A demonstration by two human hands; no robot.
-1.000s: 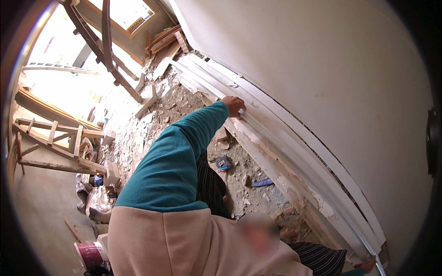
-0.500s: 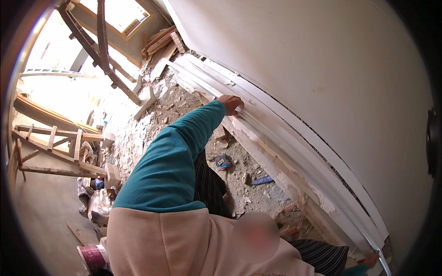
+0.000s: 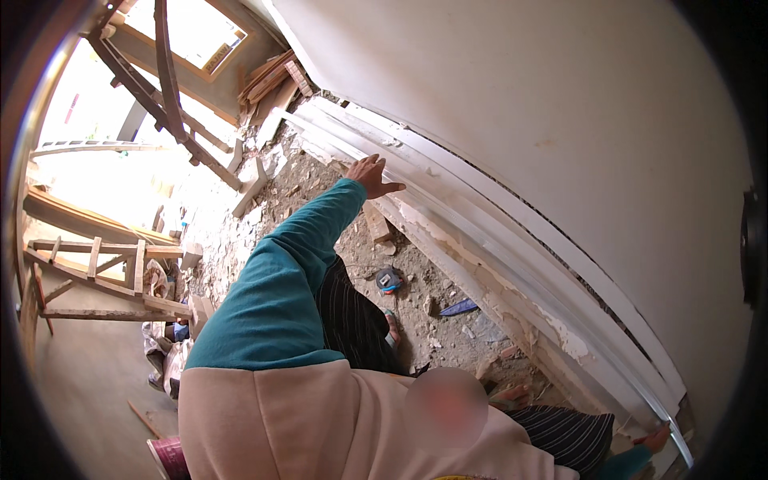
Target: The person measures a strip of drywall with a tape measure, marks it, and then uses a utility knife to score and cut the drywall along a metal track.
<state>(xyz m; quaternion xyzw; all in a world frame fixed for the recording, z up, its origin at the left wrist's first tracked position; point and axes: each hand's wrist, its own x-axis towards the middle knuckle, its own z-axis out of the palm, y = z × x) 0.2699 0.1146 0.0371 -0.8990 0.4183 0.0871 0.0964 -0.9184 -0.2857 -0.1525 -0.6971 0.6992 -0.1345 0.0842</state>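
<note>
A long thin silver-white metal strip (image 3: 480, 246) runs along a low, plaster-smeared ledge (image 3: 448, 250) beside the wall. My left hand (image 3: 370, 176) is at the strip's far part, its fingers spread and thumb stretched out, resting on or just over the strip and ledge edge. At the near right end, my right hand (image 3: 654, 438) grips the strip's shiny end (image 3: 678, 440), its fingers partly hidden. Wider white strips (image 3: 528, 212) lie alongside, next to the wall. A black and blue tape measure (image 3: 389, 279) and a blue pointed object (image 3: 458, 307) lie on the ground below.
Rubble and dirt (image 3: 276, 192) cover the ground. Wooden trestles stand at the left (image 3: 112, 276) and far left (image 3: 160, 104). Timber pieces (image 3: 264, 78) are stacked in the far corner. A dark red bucket (image 3: 166, 458) is at the lower left. The pale wall (image 3: 560, 96) bounds the right.
My left hand has let go of the strip, spread its fingers and moved slightly left and farther away. My right hand stays at the strip's near end. The whole view has shifted a little.
</note>
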